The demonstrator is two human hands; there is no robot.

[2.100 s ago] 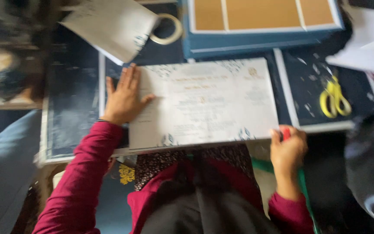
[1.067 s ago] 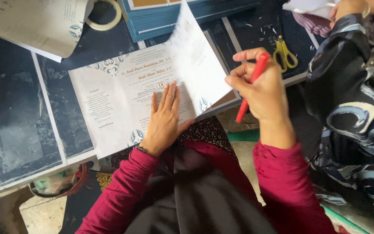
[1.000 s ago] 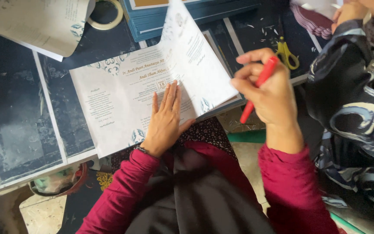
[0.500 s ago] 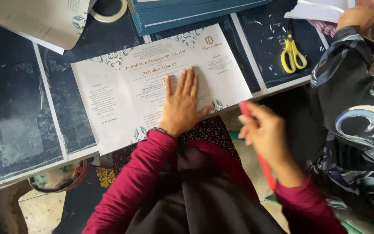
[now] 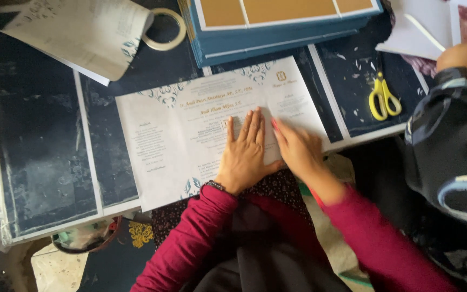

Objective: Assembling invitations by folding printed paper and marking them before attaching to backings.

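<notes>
Head view looks straight down on our work surface, a dark blue table (image 5: 44, 162) whose top is crossed by pale strips and flecked with small white scraps near the right end. Below the near edge we see tiled floor and a round container (image 5: 85, 240) tucked under the table. At the far side rests a stack of blue boards (image 5: 277, 38) with tan panels on top. To the left of it lies a ring of tape (image 5: 164, 30), partly covered by a curled white printed sheet (image 5: 77, 35). Yellow-handled scissors (image 5: 384, 96) lie on the right part of the table, well apart from our hands. Beyond them another person's hand (image 5: 463, 54) rests on loose white papers (image 5: 422, 30), a dark patterned sleeve (image 5: 449, 146) running down the right edge.

The large white card (image 5: 190, 135), printed with blue ornament at its corners and text in columns, lies flat across the middle of the table, its near edge hanging just over the table's rim. Our left hand (image 5: 247, 151) is open, palm down, fingers spread and pressed on the card's centre-right part. Our right hand (image 5: 298, 148) lies just beside it, touching it at the thumb side, fingers extended flat on the card near a fold line; it grips nothing that we can see. Both sleeves are deep red.
</notes>
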